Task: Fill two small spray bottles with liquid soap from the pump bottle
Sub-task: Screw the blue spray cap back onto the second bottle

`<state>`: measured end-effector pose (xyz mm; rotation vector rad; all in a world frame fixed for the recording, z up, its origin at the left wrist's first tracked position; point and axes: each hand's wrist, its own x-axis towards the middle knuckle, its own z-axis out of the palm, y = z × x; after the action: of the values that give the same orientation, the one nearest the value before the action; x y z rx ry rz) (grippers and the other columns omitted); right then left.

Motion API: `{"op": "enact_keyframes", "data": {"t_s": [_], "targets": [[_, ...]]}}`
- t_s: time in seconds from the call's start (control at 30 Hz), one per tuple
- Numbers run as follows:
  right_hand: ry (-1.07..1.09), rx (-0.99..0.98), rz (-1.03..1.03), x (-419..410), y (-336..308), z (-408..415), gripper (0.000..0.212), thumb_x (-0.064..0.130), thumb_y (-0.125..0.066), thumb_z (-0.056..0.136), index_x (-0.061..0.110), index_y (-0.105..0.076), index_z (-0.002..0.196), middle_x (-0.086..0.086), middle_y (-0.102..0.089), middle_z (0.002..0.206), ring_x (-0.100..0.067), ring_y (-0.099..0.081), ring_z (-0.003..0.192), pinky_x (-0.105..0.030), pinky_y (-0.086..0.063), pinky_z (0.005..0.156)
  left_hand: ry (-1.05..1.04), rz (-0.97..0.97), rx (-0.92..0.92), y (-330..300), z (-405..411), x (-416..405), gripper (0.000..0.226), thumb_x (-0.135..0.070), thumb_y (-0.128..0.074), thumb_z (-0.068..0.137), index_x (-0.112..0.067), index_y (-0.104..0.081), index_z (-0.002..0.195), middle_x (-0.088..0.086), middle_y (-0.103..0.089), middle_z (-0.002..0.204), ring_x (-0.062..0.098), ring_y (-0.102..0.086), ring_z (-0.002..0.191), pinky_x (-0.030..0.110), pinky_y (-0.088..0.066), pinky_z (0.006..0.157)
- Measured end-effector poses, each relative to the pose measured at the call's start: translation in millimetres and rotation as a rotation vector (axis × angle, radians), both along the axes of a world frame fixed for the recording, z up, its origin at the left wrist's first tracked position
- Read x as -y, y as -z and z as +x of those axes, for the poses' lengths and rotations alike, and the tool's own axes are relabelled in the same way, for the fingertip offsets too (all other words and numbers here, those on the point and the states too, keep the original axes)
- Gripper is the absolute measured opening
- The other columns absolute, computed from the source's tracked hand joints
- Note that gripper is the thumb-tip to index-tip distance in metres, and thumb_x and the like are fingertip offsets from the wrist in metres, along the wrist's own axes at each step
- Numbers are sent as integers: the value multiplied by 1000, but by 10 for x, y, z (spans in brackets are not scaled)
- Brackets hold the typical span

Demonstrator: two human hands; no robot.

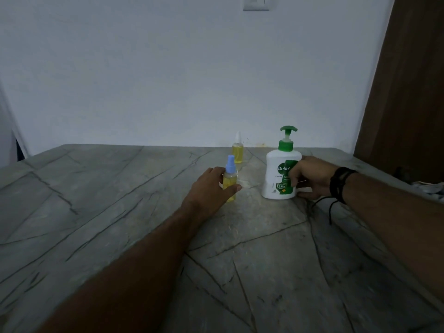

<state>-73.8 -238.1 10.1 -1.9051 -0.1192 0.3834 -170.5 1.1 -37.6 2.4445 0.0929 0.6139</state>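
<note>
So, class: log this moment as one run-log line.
left hand: grips blue-cap bottle | right hand: holds pump bottle | clear-cap bottle: behind, untouched | all upright on table

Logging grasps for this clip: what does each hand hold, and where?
Left hand grips the blue-capped spray bottle around its body; right hand grips the pump bottle by its side.

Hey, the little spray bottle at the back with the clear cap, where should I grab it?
Grip the clear-capped spray bottle around its yellow body, below the cap, coming from the front left. It stands upright and free, and the pump bottle crowds its right side. The cap is narrow and tapered, probably a poor hold.
</note>
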Motion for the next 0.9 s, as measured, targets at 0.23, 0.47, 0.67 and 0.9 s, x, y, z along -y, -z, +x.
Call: {"op": "enact_keyframes", "data": {"t_s": [0.23, 0.47, 0.67, 0.9], "targets": [[-29, 69, 55, 64, 65, -34, 59, -10, -51, 75, 36, -61, 112, -2, -66, 112, -24, -60, 103, -35, -51, 71, -29, 6, -22, 3, 19, -25, 51, -50, -68, 85, -21, -54, 123, -4, -56, 113, 11, -50, 95, 27, -40, 80], [183, 359, 120, -58, 287, -232, 81, 18, -83, 76, 18, -34, 140, 2, -57, 110, -22, -58, 109, -37, -48, 87, -47, 22, -43, -20, -40, -27, 47, -54, -69, 82, -21, -56, 113, -3, -59, 105, 12, -54, 91, 29, -43, 76], [319, 582, -132, -373, 522, -360, 104, 64, -86, 51, 18, -39, 131, -2, -55, 125, -26, -57, 114, -46, -50, 97, -104, 57, -128, -46, -33, -41, 52, -59, -68, 80, -19, -55, 112, -1, -61, 102, 14, -55, 88, 29, -44, 72], [302, 583, -212, -379, 565, -318, 86, 53, -84, 67, 17, -37, 129, -2, -58, 121, -26, -59, 109, -44, -52, 93, -100, 80, -161, -60, -67, -21, 38, -57, -66, 84, -22, -59, 97, -3, -59, 85, 9, -52, 73, 25, -36, 58]]}}
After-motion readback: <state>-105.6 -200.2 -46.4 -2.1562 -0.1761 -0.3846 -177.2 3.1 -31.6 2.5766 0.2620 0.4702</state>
